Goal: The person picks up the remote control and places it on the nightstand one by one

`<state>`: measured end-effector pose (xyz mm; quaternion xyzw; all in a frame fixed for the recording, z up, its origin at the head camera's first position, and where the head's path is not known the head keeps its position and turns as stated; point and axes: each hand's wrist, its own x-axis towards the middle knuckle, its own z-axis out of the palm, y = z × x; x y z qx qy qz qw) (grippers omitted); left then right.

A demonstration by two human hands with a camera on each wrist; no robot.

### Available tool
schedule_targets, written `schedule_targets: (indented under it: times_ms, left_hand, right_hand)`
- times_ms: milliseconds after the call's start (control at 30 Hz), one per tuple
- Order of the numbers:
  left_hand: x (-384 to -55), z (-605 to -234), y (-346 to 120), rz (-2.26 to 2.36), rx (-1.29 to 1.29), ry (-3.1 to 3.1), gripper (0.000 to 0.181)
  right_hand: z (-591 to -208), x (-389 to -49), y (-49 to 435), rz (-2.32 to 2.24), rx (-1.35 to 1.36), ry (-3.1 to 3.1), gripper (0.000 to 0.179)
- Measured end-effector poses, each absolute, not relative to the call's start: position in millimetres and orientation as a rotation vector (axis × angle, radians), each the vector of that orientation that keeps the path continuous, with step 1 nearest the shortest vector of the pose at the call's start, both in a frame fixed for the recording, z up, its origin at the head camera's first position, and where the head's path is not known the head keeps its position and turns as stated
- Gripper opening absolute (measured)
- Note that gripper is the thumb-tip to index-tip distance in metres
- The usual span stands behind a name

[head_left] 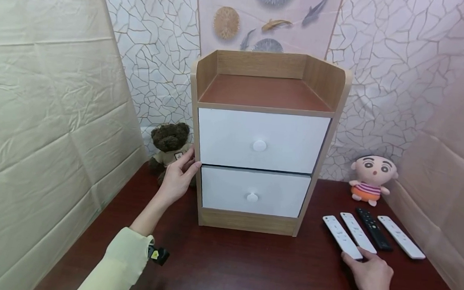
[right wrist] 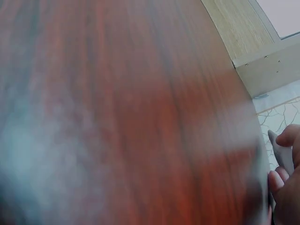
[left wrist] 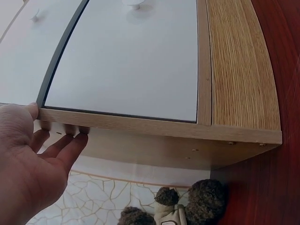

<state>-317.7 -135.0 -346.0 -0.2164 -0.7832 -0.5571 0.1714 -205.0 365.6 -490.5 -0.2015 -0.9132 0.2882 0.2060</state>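
In the head view my left hand (head_left: 178, 177) touches the left side of a small wooden cabinet (head_left: 247, 222) with two white drawers. The left wrist view shows the thumb of that hand (left wrist: 33, 164) at the cabinet's front edge (left wrist: 126, 123) and its fingertips against the outer side panel. At the right, my right hand (head_left: 371, 277) pinches the near end of the leftmost white remote control (head_left: 340, 236), between thumb and fingers. Only part of that hand (right wrist: 288, 164) and a piece of the remote (right wrist: 281, 150) show in the right wrist view.
Beside the held remote lie a second white remote (head_left: 358, 232), a black remote (head_left: 373, 229) and another white remote (head_left: 401, 237). A plush doll (head_left: 366, 188) sits behind them. A brown teddy bear (head_left: 170, 137) sits left of the cabinet. The dark red table (head_left: 225, 260) extends in front.
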Motion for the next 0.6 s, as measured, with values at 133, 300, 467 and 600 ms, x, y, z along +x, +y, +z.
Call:
schedule_targets:
  times_ms: [133, 300, 467, 600]
  left_hand:
    - [-318, -346, -136, -1.585, -0.605, -2.22, 0.061]
    - [-319, -347, -135, -1.603, -0.623, -2.207, 0.061]
    - [-320, -347, -135, -1.615, -0.622, -2.208, 0.061]
    - [-320, -348, -135, -1.609, -0.623, -2.204, 0.061]
  right_hand:
    - [-485, -203, 365, 0.801, -0.551, -2.478, 0.06]
    - [-476, -200, 368, 0.859, -0.604, -2.411, 0.061]
    - [-463, -197, 369, 0.967, -0.672, -2.32, 0.061]
    - [-450, -192, 366, 0.993, -0.696, -2.241, 0.059]
